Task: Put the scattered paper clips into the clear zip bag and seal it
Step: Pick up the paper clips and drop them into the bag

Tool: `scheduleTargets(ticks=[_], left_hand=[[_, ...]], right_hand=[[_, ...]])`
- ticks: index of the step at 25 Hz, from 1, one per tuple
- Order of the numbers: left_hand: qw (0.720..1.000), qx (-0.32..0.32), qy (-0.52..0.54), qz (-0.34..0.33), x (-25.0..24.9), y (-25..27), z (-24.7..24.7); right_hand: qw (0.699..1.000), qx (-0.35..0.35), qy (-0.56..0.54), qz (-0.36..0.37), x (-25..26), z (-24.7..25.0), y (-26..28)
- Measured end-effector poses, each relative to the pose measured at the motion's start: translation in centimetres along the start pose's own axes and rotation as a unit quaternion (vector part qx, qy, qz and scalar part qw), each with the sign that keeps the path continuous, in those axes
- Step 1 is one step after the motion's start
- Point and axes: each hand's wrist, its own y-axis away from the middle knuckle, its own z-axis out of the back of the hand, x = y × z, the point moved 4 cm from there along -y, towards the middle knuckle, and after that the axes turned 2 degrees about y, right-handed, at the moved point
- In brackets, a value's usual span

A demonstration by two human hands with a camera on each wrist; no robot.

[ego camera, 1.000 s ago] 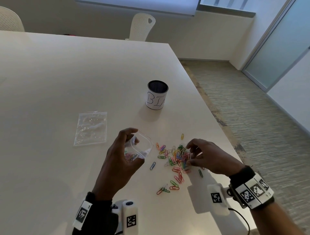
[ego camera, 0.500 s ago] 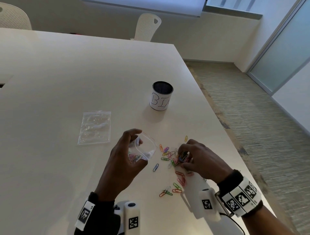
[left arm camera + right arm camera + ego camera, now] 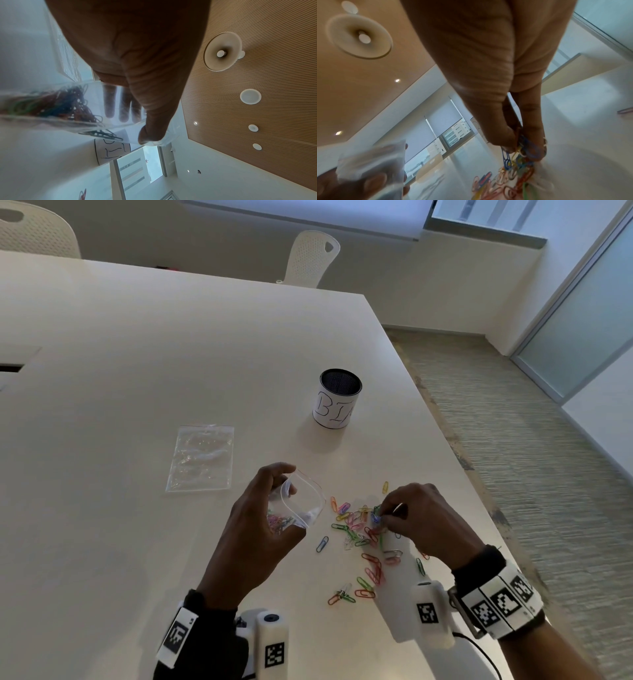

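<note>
My left hand holds a clear zip bag just above the table, mouth open toward the right, with several coloured paper clips inside; the left wrist view shows those clips through the plastic, thumb on one side and fingers behind. Coloured paper clips lie scattered on the white table between my hands. My right hand is down on the pile, thumb and fingertips pinching a small bunch of clips.
A second, flat clear zip bag lies left of the hands. A black mesh cup with a white "BIN" label stands behind the clips. The table's right edge runs close to my right hand. White chairs stand at the far side.
My right hand slid a little left into the clip pile and closed its fingertips on a bunch. The left hand kept the bag open in about the same place.
</note>
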Motion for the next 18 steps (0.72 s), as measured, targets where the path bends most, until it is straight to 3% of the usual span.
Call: scheduleTargets(ticks=[3, 6, 11, 14, 18], left_hand=[[1.000, 0.000, -0.001, 0.002, 0.0, 0.0, 0.0], [1.000, 0.002, 0.003, 0.003, 0.0, 0.0, 0.0], [1.000, 0.008, 0.006, 0.005, -0.1, 0.0, -0.1], [1.000, 0.010, 0.007, 0.003, -0.2, 0.0, -0.2], [1.000, 0.011, -0.010, 0.006, -0.1, -0.1, -0.2]], right_hand=[[0.994, 0.005, -0.102, -0.041, -0.4, 0.8, 0.0], [0.967, 0.012, -0.246, -0.062, 0.8, 2.0, 0.7], [0.932, 0.027, -0.360, -0.040, 5.6, 4.1, 1.5], [0.942, 0.048, -0.332, 0.011, 9.3, 4.7, 1.6], [0.982, 0.019, -0.163, 0.092, 13.2, 3.5, 0.8]])
